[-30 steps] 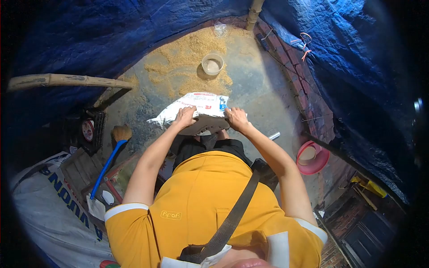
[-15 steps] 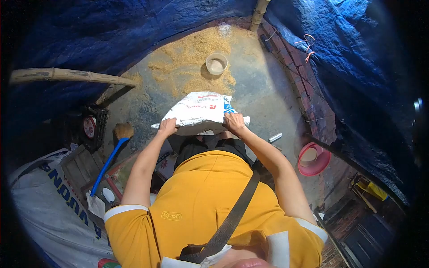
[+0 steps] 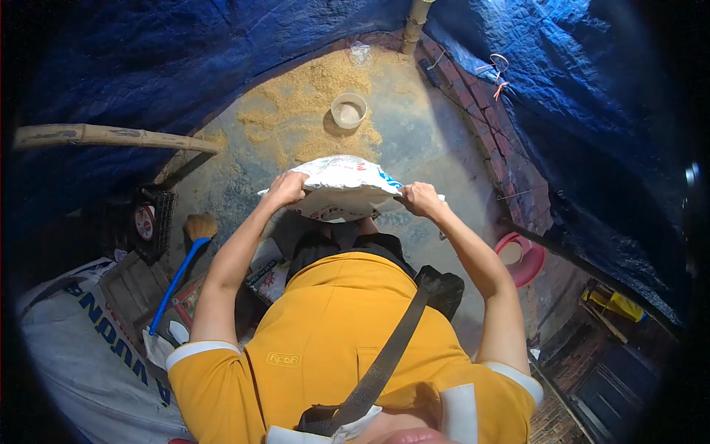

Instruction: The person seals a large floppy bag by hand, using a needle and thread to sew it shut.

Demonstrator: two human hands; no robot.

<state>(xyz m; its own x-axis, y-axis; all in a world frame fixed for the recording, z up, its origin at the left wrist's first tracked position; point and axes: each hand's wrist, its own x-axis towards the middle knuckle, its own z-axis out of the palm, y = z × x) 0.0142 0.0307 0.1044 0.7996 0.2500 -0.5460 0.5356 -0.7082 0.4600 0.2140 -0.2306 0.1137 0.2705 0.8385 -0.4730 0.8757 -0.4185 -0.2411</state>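
The left hand (image 3: 287,189) and right hand (image 3: 420,198) — both closed — grip opposite ends of the white printed sack (image 3: 340,175). The sack is positioned before the person's legs. Beyond it, a round bowl (image 3: 349,111) stands amid loose yellow husks (image 3: 318,83) on the floor (image 3: 429,140).

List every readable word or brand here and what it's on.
"yody", upside down, first letter uncertain: yellow polo shirt.
"A VUON", accents unclear, maybe more letters: grey sack.
"SER", partial and doubtful: near side of the white sack; its red and blue print is too blurred.
Too small: printed carton, round label at left.
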